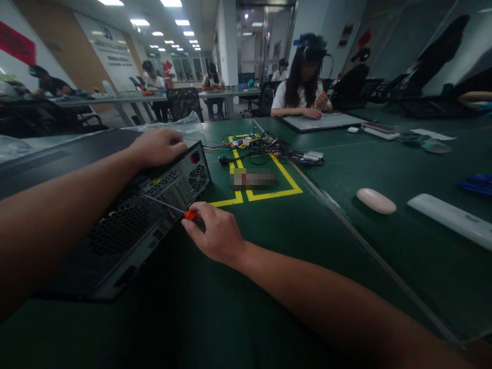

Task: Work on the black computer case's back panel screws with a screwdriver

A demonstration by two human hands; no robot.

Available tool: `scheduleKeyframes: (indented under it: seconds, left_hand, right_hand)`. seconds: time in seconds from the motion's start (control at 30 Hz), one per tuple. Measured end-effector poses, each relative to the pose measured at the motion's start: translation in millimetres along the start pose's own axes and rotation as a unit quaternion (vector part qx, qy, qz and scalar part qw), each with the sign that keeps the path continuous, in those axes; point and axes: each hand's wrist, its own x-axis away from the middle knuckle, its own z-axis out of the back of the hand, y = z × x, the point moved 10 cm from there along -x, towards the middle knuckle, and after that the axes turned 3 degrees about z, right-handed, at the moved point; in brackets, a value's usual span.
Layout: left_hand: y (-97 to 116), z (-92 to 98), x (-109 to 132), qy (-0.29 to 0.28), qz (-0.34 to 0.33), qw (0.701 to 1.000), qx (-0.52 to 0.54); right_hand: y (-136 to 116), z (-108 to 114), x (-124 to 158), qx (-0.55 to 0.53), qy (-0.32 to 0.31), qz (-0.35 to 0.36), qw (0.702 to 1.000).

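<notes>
A black computer case [126,220] lies on the green table at the left, its metal back panel with a round fan grille facing right. On the case's top edge rests my left hand [161,146], its fingers curled over the edge with nothing visible in them. Lower and to the right, my right hand [215,230] grips the orange handle of a screwdriver [190,214]. The thin shaft points left and up, and its tip is at the back panel; exact contact is too small to tell.
Bundled cables [269,146] lie beyond the case, beside yellow tape [274,193] and a blurred-out object. A beige oval case [375,201] and a white long object [449,218] lie at the right. Across the table a person [300,87] works over a flat panel [326,121].
</notes>
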Motion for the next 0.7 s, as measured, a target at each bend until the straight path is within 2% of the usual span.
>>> scheduleKeyframes:
  seconds: [0.43,0.7]
  left_hand:
    - [-1.6,-1.4,-1.6,-0.006,0.004,1.000,0.003]
    - [-1.4,-0.4,-0.5,-0.013,0.012,1.000,-0.013]
  right_hand:
    - [0.7,-1.3,-2.7,0.009,-0.014,-0.016,1.000]
    - [2.5,-2.7,-1.5,-0.022,-0.012,-0.016,1.000]
